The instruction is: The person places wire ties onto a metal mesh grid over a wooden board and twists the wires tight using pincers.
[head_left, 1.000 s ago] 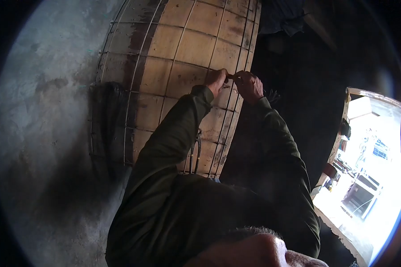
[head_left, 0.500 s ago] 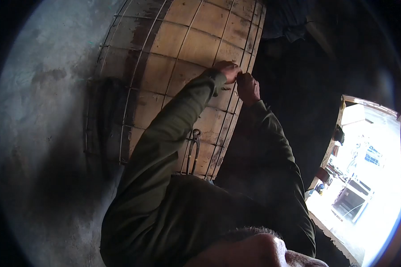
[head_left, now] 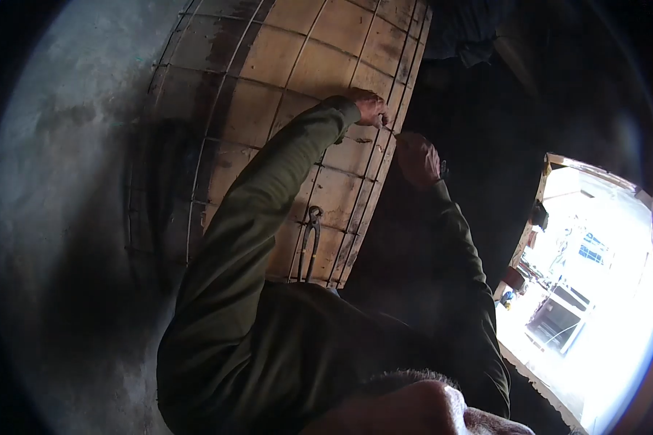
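Note:
My left hand (head_left: 368, 109) is closed over the steel bar grid (head_left: 288, 88), near the right edge of a wooden board (head_left: 326, 69). Its fingers are pinched, and what they hold is too small to make out. My right hand (head_left: 419, 159) is just off that edge, a little lower, with its fingers bent and pressed together. Something thin seems to run between the two hands, but I cannot tell what it is. Closer to my body, a pair of pincers (head_left: 311, 243) lies on the board with its jaws pointing away from me.
The grid extends left past the board, over a grey concrete surface (head_left: 65, 145). On the right a bright doorway (head_left: 588, 275) shows objects outside. Dark cloth (head_left: 475, 43) is at the top right, in deep shadow.
My right hand has moved down and right, away from my left hand, opening a gap between them. My left hand stays at about the same spot on the grid. The whole view has shifted slightly.

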### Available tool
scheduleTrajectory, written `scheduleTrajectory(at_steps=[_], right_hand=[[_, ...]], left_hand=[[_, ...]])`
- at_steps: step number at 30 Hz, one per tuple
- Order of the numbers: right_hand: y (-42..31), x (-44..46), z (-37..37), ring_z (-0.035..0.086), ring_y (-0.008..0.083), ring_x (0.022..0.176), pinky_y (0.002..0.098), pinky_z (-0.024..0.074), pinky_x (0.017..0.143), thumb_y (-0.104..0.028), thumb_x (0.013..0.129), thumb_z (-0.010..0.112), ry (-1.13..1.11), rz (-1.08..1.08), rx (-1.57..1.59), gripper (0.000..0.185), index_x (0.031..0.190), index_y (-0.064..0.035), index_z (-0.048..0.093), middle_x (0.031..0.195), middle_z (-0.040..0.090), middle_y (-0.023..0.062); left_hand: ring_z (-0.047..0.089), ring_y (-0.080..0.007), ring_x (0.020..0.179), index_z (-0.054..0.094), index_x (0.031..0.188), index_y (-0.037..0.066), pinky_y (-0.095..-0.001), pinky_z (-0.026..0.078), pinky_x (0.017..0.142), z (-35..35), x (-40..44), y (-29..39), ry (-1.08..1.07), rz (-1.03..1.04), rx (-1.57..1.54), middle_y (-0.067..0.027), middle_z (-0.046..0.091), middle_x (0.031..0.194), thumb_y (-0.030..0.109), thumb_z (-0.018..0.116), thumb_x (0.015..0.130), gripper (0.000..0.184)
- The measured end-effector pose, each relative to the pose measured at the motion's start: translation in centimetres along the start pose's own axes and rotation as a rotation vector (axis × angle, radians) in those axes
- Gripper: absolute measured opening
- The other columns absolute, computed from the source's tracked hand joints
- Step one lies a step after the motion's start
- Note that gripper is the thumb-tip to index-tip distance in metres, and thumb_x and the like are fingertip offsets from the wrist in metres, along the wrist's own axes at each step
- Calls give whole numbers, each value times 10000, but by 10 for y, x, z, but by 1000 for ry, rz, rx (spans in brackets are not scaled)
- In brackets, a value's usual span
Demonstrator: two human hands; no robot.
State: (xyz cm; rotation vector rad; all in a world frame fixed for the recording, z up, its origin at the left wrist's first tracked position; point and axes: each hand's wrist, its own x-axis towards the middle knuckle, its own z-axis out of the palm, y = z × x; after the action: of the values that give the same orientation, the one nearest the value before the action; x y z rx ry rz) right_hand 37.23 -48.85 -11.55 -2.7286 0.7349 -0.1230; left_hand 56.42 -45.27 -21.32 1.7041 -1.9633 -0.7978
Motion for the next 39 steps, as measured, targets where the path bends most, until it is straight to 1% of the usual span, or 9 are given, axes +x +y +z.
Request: scheduleTrajectory(at_steps=[1, 8, 11, 14, 24, 27, 30, 36, 39], right_hand=[[7, -1, -1, 596, 341, 799, 438, 482, 658, -111, 784, 578, -54, -209, -115, 206, 978, -82, 644, 840, 594, 146], [-3, 49, -7, 608, 317, 776, 400, 482, 653, -77, 836, 543, -158, -440, -162, 83, 878, -58, 612, 842, 609, 140], [8, 70, -1, 618, 329, 750, 432, 487, 652, -207, 797, 634, -78, -10, 60, 209, 934, -50, 659, 795, 624, 147], [16, 72, -1, 646, 319, 783, 417, 499, 695, -294, 772, 667, -184, 269, 53, 274, 845, -31, 686, 797, 660, 160], [32, 68, 4, 662, 291, 766, 394, 516, 690, -342, 784, 654, -265, 447, 64, 297, 767, -48, 694, 742, 669, 149], [56, 55, 14, 656, 233, 672, 355, 516, 609, -323, 823, 615, -361, 129, -200, 256, 746, -87, 676, 649, 641, 103], [62, 41, 15, 485, 93, 426, 271, 352, 394, -306, 838, 640, -509, 480, 274, 310, 663, -50, 623, 534, 543, 15], [22, 23, 8, 497, 89, 461, 252, 417, 428, -253, 873, 599, -695, 491, 505, 259, 694, -66, 603, 553, 539, 8], [40, 14, 7, 549, 97, 514, 240, 479, 494, -240, 892, 584, -667, 603, 766, 186, 877, -63, 640, 684, 590, 9]], left_hand=[[610, -284, 974, 675, 1030, 185, -426, 474, 841, 7, 5, -5, -12, 19, -14, -93, 659, 1007, 278, 695, 773, 274], [598, -282, 994, 668, 1025, 181, -423, 457, 867, -23, -11, 15, -35, -154, 58, -96, 654, 990, 343, 684, 773, 300], [615, -218, 983, 675, 982, 218, -418, 471, 821, -47, -10, 27, -278, -193, -6, -17, 671, 1013, 311, 645, 782, 222], [616, -204, 990, 679, 999, 231, -409, 472, 817, -33, -5, 18, -207, -127, 53, -3, 673, 1012, 293, 624, 800, 216], [626, -260, 934, 700, 944, 214, -419, 469, 812, -29, -13, 18, -108, -115, 3, -34, 681, 936, 308, 656, 774, 199], [636, -262, 898, 702, 923, 222, -413, 488, 775, -6, 3, -3, 1, -12, 6, -35, 682, 910, 293, 680, 750, 188], [638, -260, 895, 702, 918, 229, -410, 500, 751, 18, 23, -19, 30, 98, 7, -49, 681, 919, 291, 692, 744, 185], [631, -278, 888, 705, 932, 222, -424, 494, 750, 14, 20, -11, 30, 63, 61, -89, 674, 912, 304, 735, 709, 240], [629, -265, 925, 700, 975, 274, -417, 493, 803, 14, 22, -16, -68, -35, -7, -70, 677, 988, 271, 700, 741, 234]])
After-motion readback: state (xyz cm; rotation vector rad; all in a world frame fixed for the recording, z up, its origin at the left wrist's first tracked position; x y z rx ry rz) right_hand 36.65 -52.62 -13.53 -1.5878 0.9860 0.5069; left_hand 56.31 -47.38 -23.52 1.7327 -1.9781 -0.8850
